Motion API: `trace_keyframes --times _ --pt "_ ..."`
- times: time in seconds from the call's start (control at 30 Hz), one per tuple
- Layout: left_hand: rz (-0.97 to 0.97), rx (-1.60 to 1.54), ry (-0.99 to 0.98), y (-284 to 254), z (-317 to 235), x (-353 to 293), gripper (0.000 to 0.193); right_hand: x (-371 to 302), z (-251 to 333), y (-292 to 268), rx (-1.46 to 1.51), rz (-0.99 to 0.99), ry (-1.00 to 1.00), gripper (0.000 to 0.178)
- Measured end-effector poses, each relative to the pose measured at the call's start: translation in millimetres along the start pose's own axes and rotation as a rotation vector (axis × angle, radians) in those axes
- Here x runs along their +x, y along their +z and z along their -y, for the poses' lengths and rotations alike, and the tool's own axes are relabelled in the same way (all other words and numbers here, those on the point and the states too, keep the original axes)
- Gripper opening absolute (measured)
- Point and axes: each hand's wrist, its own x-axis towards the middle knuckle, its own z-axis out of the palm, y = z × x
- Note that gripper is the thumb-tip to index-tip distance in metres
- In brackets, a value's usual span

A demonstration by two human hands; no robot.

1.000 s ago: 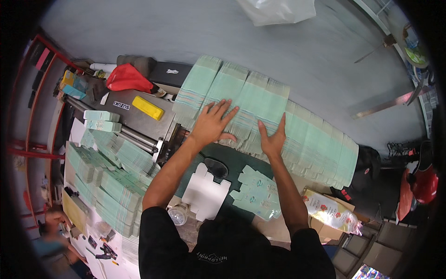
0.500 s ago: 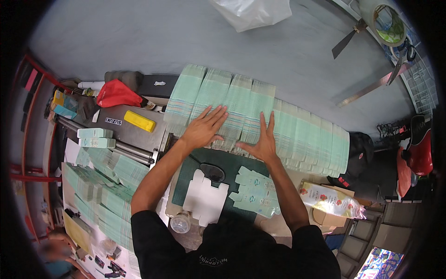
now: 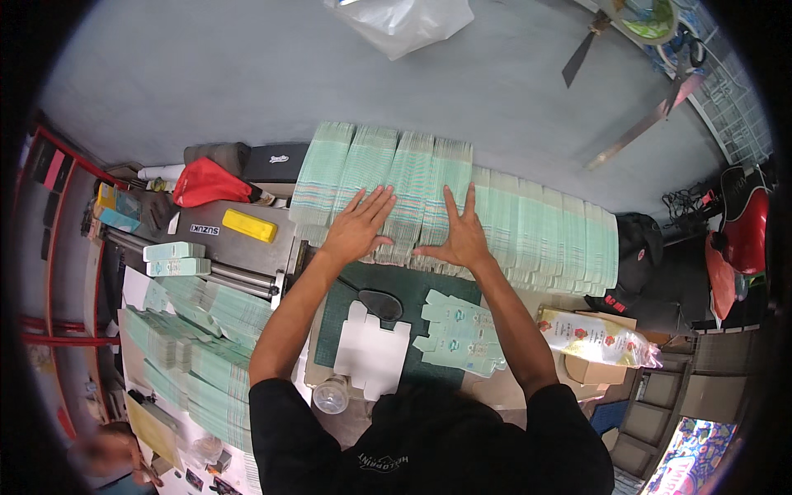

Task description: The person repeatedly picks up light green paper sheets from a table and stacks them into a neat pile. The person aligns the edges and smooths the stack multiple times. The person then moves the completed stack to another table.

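Observation:
Tall stacks of flattened pale-green cartons (image 3: 412, 157) stand side by side against the grey wall. My left hand (image 3: 356, 227) lies on the front of these stacks, its fingers stretched out. To its right, my right hand (image 3: 459, 238) touches the rightmost tall stack, thumb and fingers spread wide. Neither hand grips anything. A lower row of similar stacks (image 3: 549, 235) continues to the right. Below my hands, a white flat carton (image 3: 371, 355) and a printed green one (image 3: 458, 334) lie on the dark green cutting mat (image 3: 437, 285).
A black oval object (image 3: 380, 305) rests on the mat, a clear plastic cup (image 3: 331, 396) near its front edge. More green carton stacks (image 3: 210, 388) fill the left table. A yellow case (image 3: 249, 225) and red cloth (image 3: 206, 183) lie back left. Another person (image 3: 111, 452) is lower left.
The whole view has shifted slightly. My hands stay against the tall stacks in nearly the same pose, and no carton has visibly been lifted or moved.

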Motion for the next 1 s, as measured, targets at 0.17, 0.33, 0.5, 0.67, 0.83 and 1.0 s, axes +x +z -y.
trace_keyframes --times 0.17,0.33,0.5,0.67,0.83,1.0 --pt "-0.103 -0.029 -0.086 -22 -20 -10 0.103 -21 -2 -22 0.162 -0.029 0.000 0.156" --pt "-0.288 -0.224 -0.261 -50 -87 -52 0.100 -134 -48 -8 0.300 -0.162 -0.092 0.128" --pt "-0.294 -0.519 -0.355 -26 -199 -141 0.079 -288 -81 53 0.463 -0.143 0.155 0.109" --pt "0.127 -0.826 -0.560 -17 -314 -201 0.063 -402 -91 106 0.729 -0.262 0.574 0.093" --pt "0.300 -0.932 -0.727 26 -378 -269 0.053 -465 -113 117 0.755 -0.079 0.539 0.068" --pt "0.023 -0.969 -1.544 128 -432 -434 0.047 -561 -216 134 0.836 0.011 0.655 0.060"
